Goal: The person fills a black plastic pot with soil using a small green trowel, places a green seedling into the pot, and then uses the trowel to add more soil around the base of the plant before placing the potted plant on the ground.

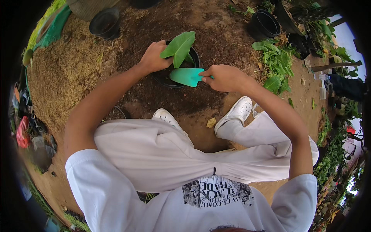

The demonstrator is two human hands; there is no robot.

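A black plastic plant pot stands on the dark loose soil in front of me, holding a plant with a broad green leaf. My left hand is at the pot's left side, its fingers closed at the base of the leaf; they seem to hold the stem, which is mostly hidden. In my right hand is the handle of a teal hand trowel. The trowel's blade lies over the near part of the pot opening, just below the leaf, and hides part of the soil inside.
Black pots stand at the upper left and upper right. Uprooted leafy plants lie on the right. Dry brownish material covers the ground at left. My white clogs are close to the near side of the soil.
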